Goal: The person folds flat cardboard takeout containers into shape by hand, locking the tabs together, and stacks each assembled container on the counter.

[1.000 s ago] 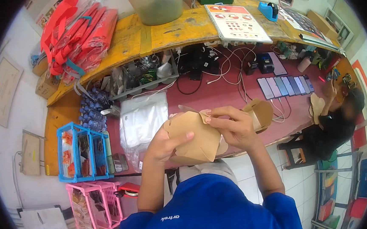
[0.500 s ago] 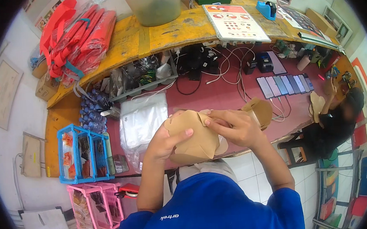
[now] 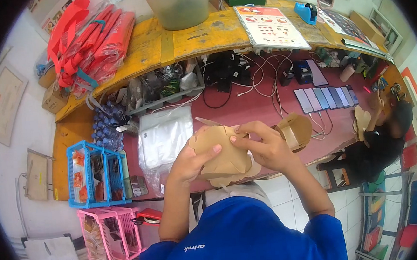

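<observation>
A brown cardboard takeaway box (image 3: pixel 222 155), partly folded, is held up between both hands in front of my chest. My left hand (image 3: pixel 191 161) grips its left side, thumb pressed on the near face and the fingers behind it. At the upper right edge my right hand (image 3: pixel 266 144) pinches a flap with thumb and fingers. A second brown takeaway box (image 3: pixel 294 132), its lid raised, stands on the red desk (image 3: pixel 245 109) just right of my right hand. Scalloped card edges (image 3: pixel 236 177) show below the held box; whether they belong to it I cannot tell.
Clear plastic bags (image 3: pixel 165 135) lie left of my hands. Blue (image 3: pixel 95 174) and pink (image 3: pixel 110 233) baskets hold packets. A row of phones (image 3: pixel 326 98) and cables lies to the right. A yellow shelf (image 3: pixel 187 39) spans the back. Another person (image 3: pixel 388 141) sits at the right, holding brown card.
My right fingers have pressed the flap down along the box's upper edge. The held box has tilted slightly, and more of the second box shows. The whole view has shifted a little.
</observation>
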Demonstrator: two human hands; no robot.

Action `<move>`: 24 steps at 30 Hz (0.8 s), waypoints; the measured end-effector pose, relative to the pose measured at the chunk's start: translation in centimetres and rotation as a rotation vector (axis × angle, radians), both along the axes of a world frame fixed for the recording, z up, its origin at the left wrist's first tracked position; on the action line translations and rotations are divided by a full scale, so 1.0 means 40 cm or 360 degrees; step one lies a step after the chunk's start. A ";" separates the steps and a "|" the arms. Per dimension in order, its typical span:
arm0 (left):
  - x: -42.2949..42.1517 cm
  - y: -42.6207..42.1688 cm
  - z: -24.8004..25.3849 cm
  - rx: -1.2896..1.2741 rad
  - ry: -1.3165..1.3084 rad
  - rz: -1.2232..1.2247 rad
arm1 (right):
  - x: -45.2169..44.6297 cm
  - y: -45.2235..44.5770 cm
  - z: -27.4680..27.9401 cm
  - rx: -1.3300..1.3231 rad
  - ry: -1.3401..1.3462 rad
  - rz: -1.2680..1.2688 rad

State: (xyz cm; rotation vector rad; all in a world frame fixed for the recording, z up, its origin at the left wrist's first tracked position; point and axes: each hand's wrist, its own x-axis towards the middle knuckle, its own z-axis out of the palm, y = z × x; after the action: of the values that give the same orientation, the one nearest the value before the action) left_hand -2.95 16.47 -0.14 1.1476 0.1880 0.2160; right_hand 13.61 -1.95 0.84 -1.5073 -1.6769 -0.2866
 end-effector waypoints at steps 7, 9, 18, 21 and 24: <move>-0.008 -0.004 -0.032 0.0222 0.0078 -0.0084 | -0.028 -0.008 -0.034 -0.0208 0.0977 -0.0002; -0.002 -0.002 -0.036 0.0310 0.0056 -0.0150 | -0.025 0.001 -0.035 -0.0240 0.1158 -0.0072; -0.007 -0.003 -0.039 0.0330 0.0022 -0.0192 | -0.030 0.006 -0.055 -0.0381 0.1278 -0.0067; -0.008 0.002 -0.045 0.0379 0.0086 -0.0178 | -0.051 0.010 -0.039 -0.0338 0.0889 -0.0262; -0.015 0.006 -0.055 0.0223 0.0097 -0.0179 | -0.067 0.014 -0.044 -0.0205 0.0881 -0.0267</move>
State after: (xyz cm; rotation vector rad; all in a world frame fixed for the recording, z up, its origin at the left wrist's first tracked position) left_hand -3.56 16.72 -2.35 1.3012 0.1633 0.0962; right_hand 10.95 -1.41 -0.92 -1.6388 -1.1491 0.1486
